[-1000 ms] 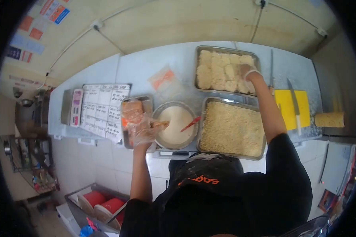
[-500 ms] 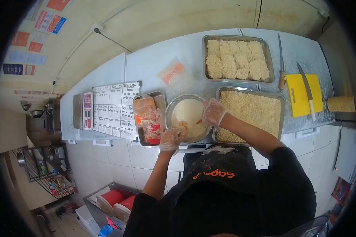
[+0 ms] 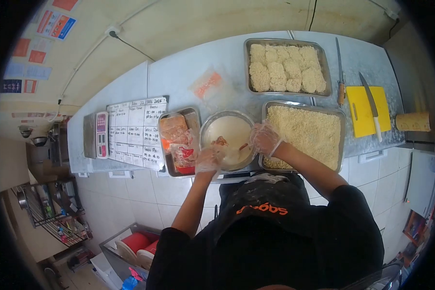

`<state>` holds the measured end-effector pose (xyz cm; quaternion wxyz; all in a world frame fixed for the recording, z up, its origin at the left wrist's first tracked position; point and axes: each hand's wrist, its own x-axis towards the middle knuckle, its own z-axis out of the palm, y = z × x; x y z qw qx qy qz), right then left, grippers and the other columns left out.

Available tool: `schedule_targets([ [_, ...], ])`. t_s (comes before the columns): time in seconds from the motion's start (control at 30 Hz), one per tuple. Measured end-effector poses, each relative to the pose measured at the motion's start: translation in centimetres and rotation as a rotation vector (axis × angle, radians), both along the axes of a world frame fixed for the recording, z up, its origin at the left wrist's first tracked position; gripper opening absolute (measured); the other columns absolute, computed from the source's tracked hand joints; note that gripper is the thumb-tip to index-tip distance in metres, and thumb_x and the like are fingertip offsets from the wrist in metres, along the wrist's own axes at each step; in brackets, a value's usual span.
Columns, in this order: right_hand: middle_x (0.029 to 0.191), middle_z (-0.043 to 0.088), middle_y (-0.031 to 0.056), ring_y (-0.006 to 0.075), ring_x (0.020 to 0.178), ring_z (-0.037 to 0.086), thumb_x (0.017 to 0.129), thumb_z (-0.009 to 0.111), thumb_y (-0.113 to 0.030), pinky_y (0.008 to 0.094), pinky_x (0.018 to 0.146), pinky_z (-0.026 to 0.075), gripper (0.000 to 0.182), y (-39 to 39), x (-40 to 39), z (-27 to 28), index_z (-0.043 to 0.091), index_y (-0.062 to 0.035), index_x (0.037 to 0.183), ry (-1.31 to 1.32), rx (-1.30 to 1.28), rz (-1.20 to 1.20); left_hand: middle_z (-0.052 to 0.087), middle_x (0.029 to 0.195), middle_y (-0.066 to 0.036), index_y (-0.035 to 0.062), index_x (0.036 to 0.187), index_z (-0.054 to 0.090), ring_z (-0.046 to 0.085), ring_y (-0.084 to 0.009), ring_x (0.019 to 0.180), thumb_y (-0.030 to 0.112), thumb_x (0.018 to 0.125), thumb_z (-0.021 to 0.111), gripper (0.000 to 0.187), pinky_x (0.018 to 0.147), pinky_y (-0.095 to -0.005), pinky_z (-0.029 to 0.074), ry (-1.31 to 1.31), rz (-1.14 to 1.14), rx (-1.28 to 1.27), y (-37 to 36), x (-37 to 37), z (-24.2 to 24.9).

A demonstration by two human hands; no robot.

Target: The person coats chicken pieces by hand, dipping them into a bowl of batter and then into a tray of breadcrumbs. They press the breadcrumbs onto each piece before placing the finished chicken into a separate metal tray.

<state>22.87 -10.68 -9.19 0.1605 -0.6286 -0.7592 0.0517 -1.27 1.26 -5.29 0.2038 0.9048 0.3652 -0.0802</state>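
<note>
A metal bowl of creamy white batter stands in front of me. My left hand, in a clear plastic glove, is closed at the bowl's near left rim. A reddish-brown piece of food shows at its fingertips, over the batter. My right hand, also gloved, is at the right rim with its fingers curled inward. A small brown shape lies by those fingertips; I cannot make out what it is. Left of the bowl, a metal tray holds raw meat and clear plastic wrapping.
To the right is a tray of pale crumbs; behind it, another tray holds several crumb-coated pieces. A knife lies on a yellow cutting board, near a sharpening steel. A whiteboard and scale are left.
The food at my left fingertips sits slightly higher in the bowl. My left hand has shifted inward a little over the rim. The whole view has moved slightly.
</note>
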Motion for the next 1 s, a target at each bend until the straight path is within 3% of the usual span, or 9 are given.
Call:
schedule_targets([
  [0.23,0.078,0.059,0.0007,0.0213,0.093,0.056,0.076,0.057,-0.022,0.0444,0.075,0.043,0.012,-1.2,-1.9,2.2,0.063,-0.0161,0.084,0.022,0.051,-0.057,0.066,0.095,-0.021,0.0067,0.098,0.067,0.065,-0.0367,0.091,0.038,0.085,0.061,0.034,0.079,-0.0466,0.051,0.033,0.07,-0.029,-1.9,0.8,-0.3],
  [0.4,0.079,0.06,0.002,0.0201,0.094,0.056,0.075,0.057,-0.02,0.0409,0.072,0.046,0.013,-1.5,-2.1,4.1,0.063,-0.0136,0.085,-0.028,-0.009,-0.064,0.067,0.094,-0.02,0.0063,0.099,0.067,0.065,-0.0369,0.088,0.036,0.085,0.061,0.034,0.077,-0.046,0.051,0.06,-0.083,-0.031,-0.2,1.4,1.0],
  [0.5,0.087,0.063,0.0048,0.0226,0.094,0.058,0.076,0.056,-0.019,0.0395,0.075,0.047,0.015,-2.1,-0.9,4.8,0.064,-0.0108,0.086,-0.036,-0.24,0.033,0.066,0.087,-0.019,0.0059,0.092,0.068,0.065,-0.0367,0.082,0.03,0.084,0.06,0.026,0.075,-0.0463,0.051,0.031,-0.06,0.023,-0.6,2.2,4.4],
  [0.6,0.096,0.065,0.0101,0.0258,0.094,0.06,0.076,0.056,-0.02,0.0383,0.077,0.048,0.018,-3.1,-0.5,2.5,0.065,-0.0081,0.087,0.042,-0.232,0.006,0.067,0.091,-0.017,0.0054,0.091,0.069,0.065,-0.0353,0.083,0.032,0.082,0.063,0.029,0.076,-0.0442,0.051,-0.006,-0.034,-0.003,1.2,2.0,5.9],
  [0.7,0.1,0.063,0.015,0.03,0.093,0.06,0.081,0.056,-0.023,0.0416,0.083,0.047,0.026,-3.3,0.3,5.9,0.065,-0.0049,0.098,0.066,-0.066,-0.102,0.068,0.095,-0.017,0.0048,0.089,0.071,0.065,-0.0343,0.087,0.038,0.08,0.066,0.035,0.079,-0.0428,0.051,0.02,0.03,-0.002,3.3,2.2,7.4],
  [0.8,0.095,0.062,0.0133,0.032,0.095,0.058,0.085,0.059,-0.026,0.0441,0.084,0.045,0.035,-6.1,2.3,6.4,0.06,-0.0077,0.115,0.221,0.141,-0.376,0.068,0.095,-0.018,0.0044,0.088,0.071,0.064,-0.0342,0.089,0.04,0.08,0.066,0.037,0.082,-0.0433,0.05,0.141,0.028,0.066,5.0,2.1,3.7],
  [0.87,0.103,0.063,0.0156,0.0348,0.097,0.058,0.091,0.054,-0.029,0.0452,0.091,0.044,0.038,-10.1,5.1,5.2,0.059,-0.0028,0.118,0.12,0.12,-0.603,0.068,0.095,-0.019,0.0045,0.09,0.071,0.064,-0.0346,0.09,0.041,0.08,0.065,0.038,0.083,-0.0435,0.049,0.199,-0.024,0.113,6.0,1.8,0.6],
  [0.93,0.105,0.064,0.017,0.0355,0.099,0.059,0.089,0.057,-0.03,0.0449,0.091,0.044,0.038,-15.5,8.5,2.5,0.061,-0.0035,0.116,0.163,0.154,-0.894,0.068,0.095,-0.018,0.0049,0.093,0.071,0.064,-0.0352,0.09,0.04,0.08,0.065,0.038,0.084,-0.0435,0.048,0.172,-0.061,0.137,6.0,1.0,-0.4],
  [1.0,0.107,0.064,0.0186,0.0376,0.102,0.059,0.089,0.057,-0.038,0.0465,0.091,0.045,0.044,-20.9,12.0,1.9,0.062,-0.0027,0.115,0.001,-0.097,-1.162,0.068,0.095,-0.018,0.0053,0.094,0.07,0.064,-0.0356,0.09,0.039,0.08,0.065,0.037,0.084,-0.0433,0.049,0.069,-0.028,0.132,5.7,-0.4,0.0],
])
